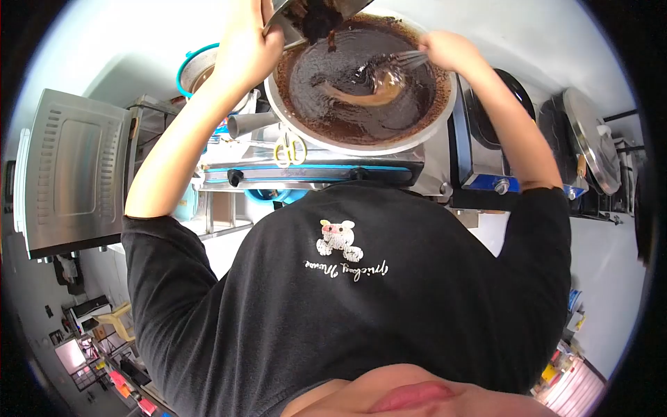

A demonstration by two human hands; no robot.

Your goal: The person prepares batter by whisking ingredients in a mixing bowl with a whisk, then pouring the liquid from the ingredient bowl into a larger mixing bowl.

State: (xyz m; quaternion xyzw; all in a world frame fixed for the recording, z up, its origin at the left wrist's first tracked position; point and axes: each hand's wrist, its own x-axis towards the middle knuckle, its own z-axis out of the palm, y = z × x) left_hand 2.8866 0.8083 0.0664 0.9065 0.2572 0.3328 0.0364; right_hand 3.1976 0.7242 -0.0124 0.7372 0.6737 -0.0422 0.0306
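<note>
Left hand: the left hand [246, 42] is raised at the upper left, its fingers wrapped tight round the edge of a metal container [292, 17] and holding it tilted over the bowl.
Metal container: dark mix clings inside it and hangs from its lip, just above the batter.
Right hand: the right hand [448, 48] sits at the bowl's far right rim, fingers closed on the handle of a wire whisk [403, 64].
Whisk: its wires dip into the batter, beside a paler brown streak.
Bowl: 1 wide white bowl [361, 148] stands in the top centre, in front of the person's chest.
Batter: glossy dark brown batter [333, 97] fills the bowl, with crumbs smeared up the inner wall.
Under the bowl: a steel stove [313, 174] with blue trim and 2 dark knobs.
Scissors: 1 yellow-handled pair of scissors [292, 149] lies just below the bowl's rim.
Left side: a stainless oven [76, 174], well apart from the bowl; a teal-rimmed basin [191, 66] behind the left forearm.
Right side: a black pan [517, 90] and a metal lid [590, 139].
</note>
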